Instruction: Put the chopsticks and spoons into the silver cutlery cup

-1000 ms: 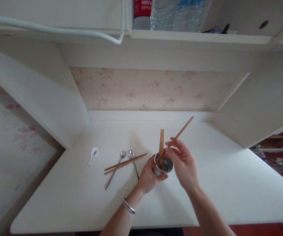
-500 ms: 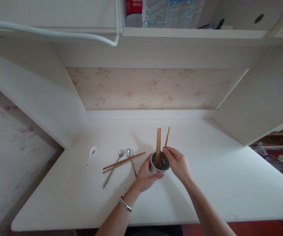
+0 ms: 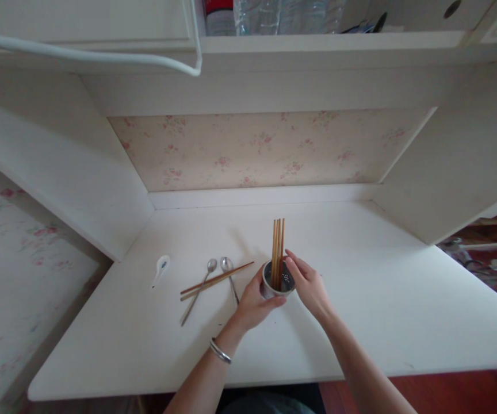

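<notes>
My left hand is wrapped round a metal utensil cup with holes in its bottom, tilted so that its inside shows. Several wooden chopsticks stand together in the cup, leaning on its far side. At the cup's right rim is my right hand, its thumb and forefinger slightly apart beside the chopsticks, with no chopstick seen between them. Left of the cup, two more chopsticks lie on the table, crossed by a long metal spoon. A second metal spoon lies nearer the cup, its handle end hidden by my left hand.
A white soup spoon lies farther left on the white table. Side panels and a wallpapered back panel enclose the table. Overhead runs a shelf with plastic bottles, and a white cable hangs from the cabinet.
The chopstick that my right hand held apart has joined the others in the cup, and its fingers have let go. My left hand keeps its hold. The view has shifted slightly.
</notes>
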Motion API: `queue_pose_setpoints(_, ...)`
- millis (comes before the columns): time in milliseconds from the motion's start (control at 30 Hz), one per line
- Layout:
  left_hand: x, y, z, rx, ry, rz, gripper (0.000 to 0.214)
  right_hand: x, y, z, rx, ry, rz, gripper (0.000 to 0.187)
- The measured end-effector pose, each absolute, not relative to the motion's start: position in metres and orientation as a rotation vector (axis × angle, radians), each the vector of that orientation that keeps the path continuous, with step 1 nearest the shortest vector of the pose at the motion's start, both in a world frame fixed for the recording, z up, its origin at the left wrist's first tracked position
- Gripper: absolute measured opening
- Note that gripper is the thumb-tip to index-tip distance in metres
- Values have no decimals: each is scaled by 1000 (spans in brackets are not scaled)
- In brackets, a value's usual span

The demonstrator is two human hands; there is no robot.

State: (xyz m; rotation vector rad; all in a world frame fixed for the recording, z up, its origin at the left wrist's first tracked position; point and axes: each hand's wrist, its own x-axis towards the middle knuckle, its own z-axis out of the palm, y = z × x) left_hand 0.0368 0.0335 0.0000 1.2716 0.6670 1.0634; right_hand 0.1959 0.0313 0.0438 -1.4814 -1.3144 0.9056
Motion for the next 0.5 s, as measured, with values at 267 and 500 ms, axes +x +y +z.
queue_pose_setpoints(267, 40, 26, 9, 1432, 780, 1056, 63, 188, 5, -3, -1178, -1226, 1097, 103)
queue_pose_setpoints(500, 6, 17, 22, 1928, 1235, 920, 48, 181, 10, -15, -1178, -1266, 981, 74)
